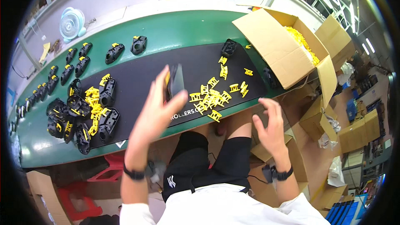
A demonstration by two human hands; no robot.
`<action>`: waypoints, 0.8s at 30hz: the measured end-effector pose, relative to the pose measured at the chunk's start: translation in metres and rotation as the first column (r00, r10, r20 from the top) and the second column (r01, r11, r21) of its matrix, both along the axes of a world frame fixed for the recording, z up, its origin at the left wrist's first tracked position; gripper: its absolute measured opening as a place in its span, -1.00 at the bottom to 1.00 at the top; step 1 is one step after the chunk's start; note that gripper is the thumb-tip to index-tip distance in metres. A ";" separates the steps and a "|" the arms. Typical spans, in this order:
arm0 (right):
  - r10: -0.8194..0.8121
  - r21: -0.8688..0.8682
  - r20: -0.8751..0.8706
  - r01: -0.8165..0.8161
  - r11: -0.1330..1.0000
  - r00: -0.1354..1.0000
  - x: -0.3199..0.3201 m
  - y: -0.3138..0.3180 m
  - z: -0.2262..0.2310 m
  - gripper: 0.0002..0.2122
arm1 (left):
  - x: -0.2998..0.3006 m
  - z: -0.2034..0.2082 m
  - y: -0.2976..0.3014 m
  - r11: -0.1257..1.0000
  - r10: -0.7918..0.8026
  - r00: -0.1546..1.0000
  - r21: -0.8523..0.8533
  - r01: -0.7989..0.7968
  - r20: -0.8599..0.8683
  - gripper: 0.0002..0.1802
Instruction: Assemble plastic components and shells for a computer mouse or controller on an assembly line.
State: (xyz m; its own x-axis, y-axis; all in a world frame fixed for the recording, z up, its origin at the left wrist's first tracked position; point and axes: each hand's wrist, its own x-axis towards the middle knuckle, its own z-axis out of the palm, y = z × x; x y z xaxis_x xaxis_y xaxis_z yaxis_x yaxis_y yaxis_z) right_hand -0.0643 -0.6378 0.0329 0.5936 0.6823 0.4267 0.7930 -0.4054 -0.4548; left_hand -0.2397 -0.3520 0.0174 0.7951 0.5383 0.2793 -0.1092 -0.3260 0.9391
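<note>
Over the middle of the black mat my left hand [154, 110] grips a dark plastic shell [176, 82] between fingers and thumb; motion blurs both, and a bit of yellow shows at the shell's left side. My right hand [271, 127] is open and empty at the table's front edge, fingers apart. Beside it, to the left, lies a loose heap of small yellow plastic clips [213, 99]. Several black shells with yellow clips [109, 121] lie left of my left hand, around a row of loose yellow clips [95, 107]. One black shell [228, 47] sits at the mat's far right.
A cardboard box [271, 46] full of yellow clips stands open at the right on the green table [200, 27]. More black shells with yellow clips [114, 53] line the table's far left. A light blue fan [71, 24] stands at the back. Below are a red stool [77, 202] and cartons.
</note>
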 end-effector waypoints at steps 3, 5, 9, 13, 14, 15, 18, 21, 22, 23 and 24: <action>-0.085 -0.045 0.154 0.093 0.995 0.984 0.033 0.010 -0.017 -0.32 | 0.079 0.036 0.066 0.857 0.323 0.887 0.499 -0.127 -0.330 -0.02; 0.004 -0.140 0.144 0.017 0.990 0.990 0.037 0.031 -0.021 -0.20 | 0.140 0.025 0.122 0.720 0.492 0.776 0.685 -0.108 -0.394 0.00; 0.001 -0.243 0.135 0.032 0.969 0.991 0.073 0.065 -0.037 -0.17 | 0.229 -0.006 0.198 0.615 0.595 0.638 0.788 0.032 -0.489 0.01; 0.005 -0.330 0.123 0.036 0.943 0.992 0.119 0.077 -0.054 -0.23 | 0.246 -0.009 0.173 0.664 0.537 0.562 0.727 0.178 -0.629 0.05; 0.019 -0.364 0.127 0.029 0.931 0.992 0.128 0.082 -0.060 -0.27 | 0.233 0.003 0.147 0.608 0.521 0.637 0.771 0.191 -0.568 0.07; 0.033 -0.346 0.128 0.013 0.938 0.991 0.132 0.088 -0.056 -0.30 | 0.211 0.018 0.116 0.549 0.497 0.706 0.813 0.195 -0.505 0.09; 0.026 -0.301 0.175 0.028 0.953 0.984 0.148 0.104 -0.061 -0.29 | 0.140 0.021 0.022 0.616 0.162 0.870 0.736 0.280 -0.466 0.19; 0.024 -0.221 0.166 0.014 0.975 0.986 0.151 0.128 -0.062 -0.28 | 0.079 -0.008 -0.036 0.639 0.025 0.836 0.652 0.408 -0.548 0.17; 0.028 -0.183 0.165 0.002 0.983 0.986 0.149 0.133 -0.061 -0.28 | 0.072 -0.022 -0.046 0.623 0.042 0.835 0.668 0.408 -0.549 0.12; 0.038 -0.136 0.133 -0.020 0.991 0.990 0.147 0.134 -0.062 -0.28 | 0.071 -0.032 -0.047 0.598 0.106 0.851 0.717 0.359 -0.515 0.04; 0.053 -0.095 0.103 -0.043 0.995 0.993 0.146 0.131 -0.062 -0.30 | 0.075 -0.041 -0.047 0.575 0.167 0.867 0.760 0.302 -0.470 -0.03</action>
